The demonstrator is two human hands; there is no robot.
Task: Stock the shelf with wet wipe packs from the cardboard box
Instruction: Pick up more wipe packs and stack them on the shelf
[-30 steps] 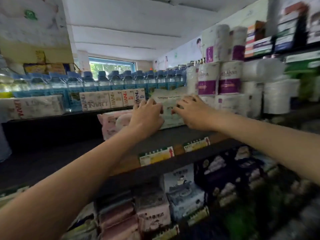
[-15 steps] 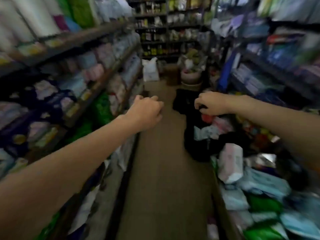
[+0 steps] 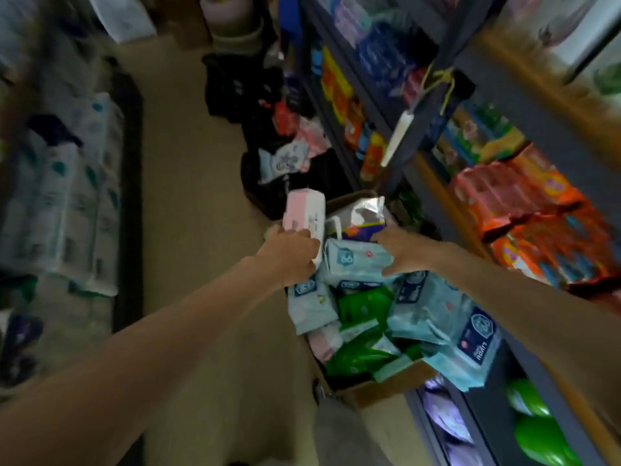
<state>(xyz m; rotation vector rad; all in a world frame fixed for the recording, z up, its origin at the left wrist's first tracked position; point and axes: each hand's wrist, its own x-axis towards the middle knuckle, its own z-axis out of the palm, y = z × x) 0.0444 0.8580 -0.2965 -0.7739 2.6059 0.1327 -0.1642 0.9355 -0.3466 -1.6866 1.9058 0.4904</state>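
Observation:
A cardboard box (image 3: pixel 379 386) stands on the aisle floor against the right shelving, heaped with several wet wipe packs in light blue, green and pink. My left hand (image 3: pixel 289 255) grips a pink and white wipe pack (image 3: pixel 305 218) standing upright at the box's far left corner. My right hand (image 3: pixel 401 252) grasps a light blue wipe pack (image 3: pixel 356 260) lying on top of the heap, fingers curled over its right end. A silver foil bag (image 3: pixel 364 213) sticks up at the far end of the box.
Dark shelving (image 3: pixel 433 105) with orange, red and blue packages lines the right. Pale blue and white packs (image 3: pixel 64 196) fill the low shelf on the left. A beige floor aisle (image 3: pixel 188 183) runs between them. Black bags with loose packs (image 3: pixel 285 153) sit beyond the box.
A second ago both hands pressed a pack on the upper shelf. The view then swung round and down to the box, where each hand now takes hold of a pack.

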